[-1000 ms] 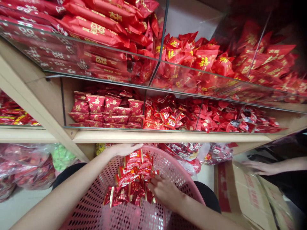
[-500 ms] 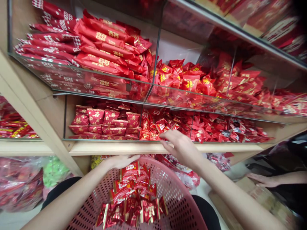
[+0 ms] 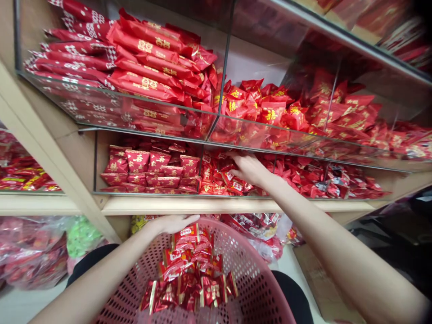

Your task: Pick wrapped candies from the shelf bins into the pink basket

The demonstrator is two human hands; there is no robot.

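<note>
A pink perforated basket [image 3: 259, 274] stands low in front of me, with red and gold wrapped packets [image 3: 189, 270] inside. My left hand [image 3: 177, 223] rests on its far rim, the fingers closed over the edge. Above the basket, my right hand [image 3: 248, 167] reaches into the lower shelf compartment among small red packets [image 3: 216, 175]. Its fingers are apart and bent down over the packets, and nothing is visibly lifted. Dark red packets [image 3: 160, 164] stand in rows in the compartment to the left.
Glass dividers split the shelves. Long red packets [image 3: 148, 63] fill the upper left compartment above my hands. A wooden shelf edge [image 3: 189, 206] runs behind the basket. Plastic bags [image 3: 33, 252] lie at the lower left, and a cardboard box [image 3: 324, 283] stands at the lower right.
My right hand has moved up and inward from the shelf's front edge into the packets. My left hand stays on the rim. Another person's hand at the right is out of view.
</note>
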